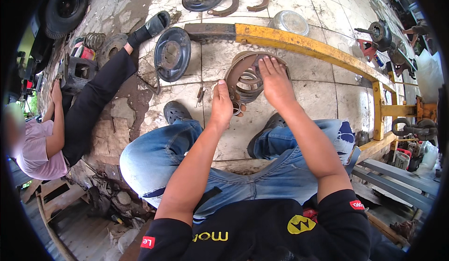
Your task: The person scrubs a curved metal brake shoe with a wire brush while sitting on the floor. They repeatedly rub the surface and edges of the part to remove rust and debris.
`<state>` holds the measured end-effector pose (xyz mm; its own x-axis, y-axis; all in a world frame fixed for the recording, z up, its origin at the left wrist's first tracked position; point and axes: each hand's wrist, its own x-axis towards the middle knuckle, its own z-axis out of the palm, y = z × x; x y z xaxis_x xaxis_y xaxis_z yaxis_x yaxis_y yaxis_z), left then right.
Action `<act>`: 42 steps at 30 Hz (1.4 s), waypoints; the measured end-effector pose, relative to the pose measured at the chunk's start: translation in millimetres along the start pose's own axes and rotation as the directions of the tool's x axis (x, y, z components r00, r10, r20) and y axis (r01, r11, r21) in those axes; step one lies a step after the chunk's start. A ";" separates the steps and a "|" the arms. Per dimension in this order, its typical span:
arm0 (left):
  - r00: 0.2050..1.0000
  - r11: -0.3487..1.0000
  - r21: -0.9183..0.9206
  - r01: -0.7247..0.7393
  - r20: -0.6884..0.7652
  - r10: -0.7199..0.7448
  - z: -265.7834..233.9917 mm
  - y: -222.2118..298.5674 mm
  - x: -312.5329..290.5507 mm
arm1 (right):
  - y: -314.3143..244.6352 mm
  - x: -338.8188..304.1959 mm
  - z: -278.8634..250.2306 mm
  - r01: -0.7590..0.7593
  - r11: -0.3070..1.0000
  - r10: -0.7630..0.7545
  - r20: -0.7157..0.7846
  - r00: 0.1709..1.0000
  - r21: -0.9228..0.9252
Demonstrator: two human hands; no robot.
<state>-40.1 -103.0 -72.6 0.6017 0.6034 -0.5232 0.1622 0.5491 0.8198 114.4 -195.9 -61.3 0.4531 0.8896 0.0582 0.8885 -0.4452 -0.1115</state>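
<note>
A rusty brown brake shoe curves between my hands, low over the tiles in front of my knees. My left hand grips its left end, the thumb on top and the fingertips showing below beside a small metal ring. My right hand lies on the shoe's far right part with its fingers stretched out flat. Within the curve shows a stack of pale round rings, partly covered by the right hand. I cannot tell whether the rings are joined to the shoe. Small thin metal pieces lie left of my left hand.
Black backing plates and loose brake shoes lie ahead. Beyond my hands runs a yellow steel frame, with a round silver drum behind it. On the left sits another person, one leg stretched toward the plates, near a grey block.
</note>
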 end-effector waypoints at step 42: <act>0.989 0.998 0.042 0.047 0.135 -0.053 -3.8 -3.8 8.3 | -3.5 -28.3 -9.4 0.151 0.952 -0.149 -0.027 0.988 0.267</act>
<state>-38.7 -97.8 -80.9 0.6926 0.4898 -0.5295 0.2235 0.5522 0.8032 99.1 -220.5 -53.2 0.3173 0.9430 0.1008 0.8944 -0.2622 -0.3623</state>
